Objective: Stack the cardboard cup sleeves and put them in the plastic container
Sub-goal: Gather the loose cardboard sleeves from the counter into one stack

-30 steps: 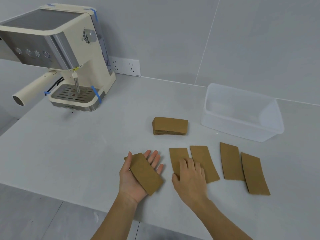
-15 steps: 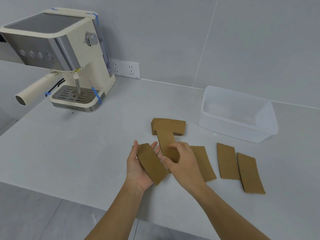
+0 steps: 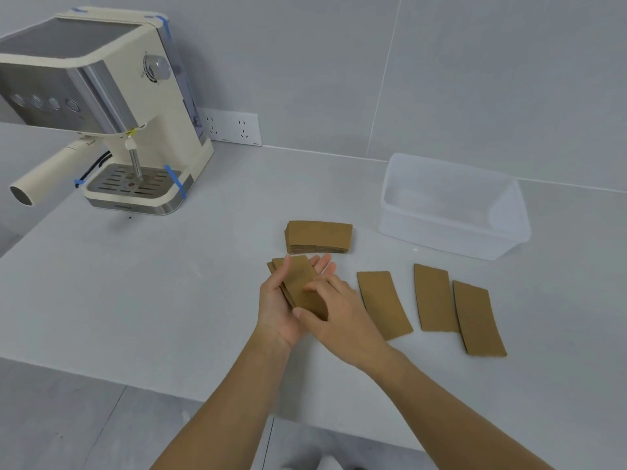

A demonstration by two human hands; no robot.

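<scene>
Two brown cardboard sleeves (image 3: 298, 278) lie stacked across the palm of my left hand (image 3: 275, 308), palm up above the counter. My right hand (image 3: 336, 310) rests on top of them, fingers pressing the upper sleeve down. A neat pile of sleeves (image 3: 319, 236) sits on the counter just beyond my hands. Three single sleeves lie flat to the right: one (image 3: 383, 304) beside my right hand, two more (image 3: 435, 297) (image 3: 477, 318) overlapping slightly. The clear plastic container (image 3: 451, 232) stands behind them, with nothing visible inside.
A cream espresso machine (image 3: 101, 110) stands at the back left, its portafilter handle (image 3: 44, 174) sticking out toward the left. A wall socket (image 3: 234, 127) is behind it. The counter's front edge (image 3: 135, 385) runs below my forearms.
My right hand lifted a sleeve off the counter and laid it onto the one in my left palm. Both hands drew together; one fewer sleeve lies flat.
</scene>
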